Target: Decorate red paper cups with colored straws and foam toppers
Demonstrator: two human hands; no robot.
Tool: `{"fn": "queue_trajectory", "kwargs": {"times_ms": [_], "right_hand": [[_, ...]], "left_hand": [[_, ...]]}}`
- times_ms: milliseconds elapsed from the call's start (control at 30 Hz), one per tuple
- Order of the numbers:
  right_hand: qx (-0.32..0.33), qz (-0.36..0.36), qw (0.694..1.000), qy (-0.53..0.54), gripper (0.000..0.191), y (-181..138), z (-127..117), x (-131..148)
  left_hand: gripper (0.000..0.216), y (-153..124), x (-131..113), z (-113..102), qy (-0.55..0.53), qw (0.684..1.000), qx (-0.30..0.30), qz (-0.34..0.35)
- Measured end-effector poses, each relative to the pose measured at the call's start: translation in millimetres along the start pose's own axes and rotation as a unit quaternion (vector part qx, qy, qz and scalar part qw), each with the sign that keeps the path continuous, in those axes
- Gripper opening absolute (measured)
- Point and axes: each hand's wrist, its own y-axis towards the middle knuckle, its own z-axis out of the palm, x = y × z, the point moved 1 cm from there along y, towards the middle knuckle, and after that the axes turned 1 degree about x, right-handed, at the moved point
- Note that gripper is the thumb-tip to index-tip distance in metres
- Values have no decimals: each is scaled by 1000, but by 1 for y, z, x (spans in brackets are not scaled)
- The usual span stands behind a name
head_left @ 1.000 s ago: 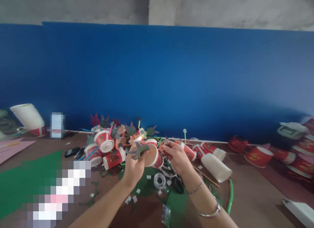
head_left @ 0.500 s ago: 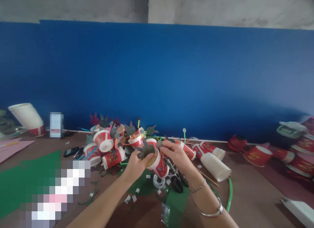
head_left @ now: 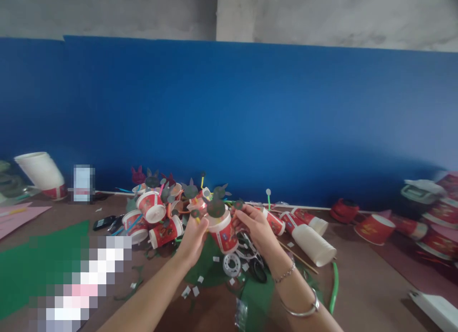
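Left hand point(head_left: 193, 240) gripped a cup point(head_left: 224, 234) at its rim; right hand point(head_left: 255, 223) pinched a disc point(head_left: 238, 205) beside it. The cup leaned between the hands, over a table point(head_left: 365, 274); squeezing too hard could have buckled it.

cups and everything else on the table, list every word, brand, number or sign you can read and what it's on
No text can be read.
Held cup: print on the red side, too small and blurred.
Cups in the pile: printed, too blurred.
Red tub at right: yellow marks, illegible.
Upright panel and strip at lower left: pixelated, unreadable.
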Motion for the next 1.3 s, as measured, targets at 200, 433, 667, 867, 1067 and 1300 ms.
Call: {"fn": "queue_trajectory", "kwargs": {"times_ms": [200,433,667,867,1067,1300], "right_hand": [[-56,-38,994,81,31,5,1,-4],[-37,-20,999,6,29,1,3,-3],[-29,18,999,-16,37,1,1,1],[41,44,998,-17,39,-1,-6,2],[104,68,992,-24,42,-5,-8,7],[113,42,993,-15,43,-5,-8,3]], "left_hand": [[76,-4,13,5,-6,998,5,-61],[74,-5,26,1,111,991,-49,-60],[80,-4,25,-3,130,990,-39,-45],[91,-3,26,-8,120,991,10,-56],[97,-6,24,-5,108,990,40,-79],[98,-7,20,-4,106,989,57,-87]]}}
